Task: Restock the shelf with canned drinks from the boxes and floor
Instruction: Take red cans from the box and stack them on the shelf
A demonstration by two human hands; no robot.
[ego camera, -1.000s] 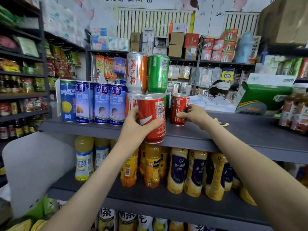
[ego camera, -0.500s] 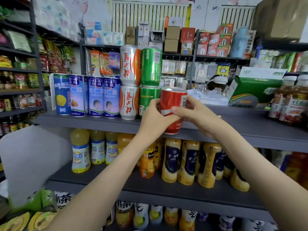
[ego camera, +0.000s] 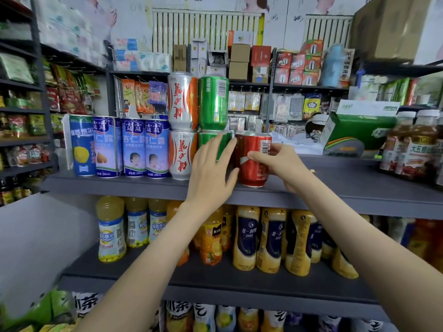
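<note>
red aluminium drink can (ego camera: 255,164): upright near the front lip of the dark grey metal shelf (ego camera: 335,185), just right of the lower green can (ego camera: 208,140); let go this far forward, a brush of a wrist could knock it off; glossy, white ribbon mark, barcode facing out, no dents visible
right hand (ego camera: 275,164): fingers curled across the can's front, grasping it
left hand (ego camera: 211,171): released, fingers straight and spread against the lower green can
upper green can (ego camera: 213,101): balanced on the lower one, beside a silver-and-orange can (ego camera: 182,101); a push from the left hand might topple that stack
</note>
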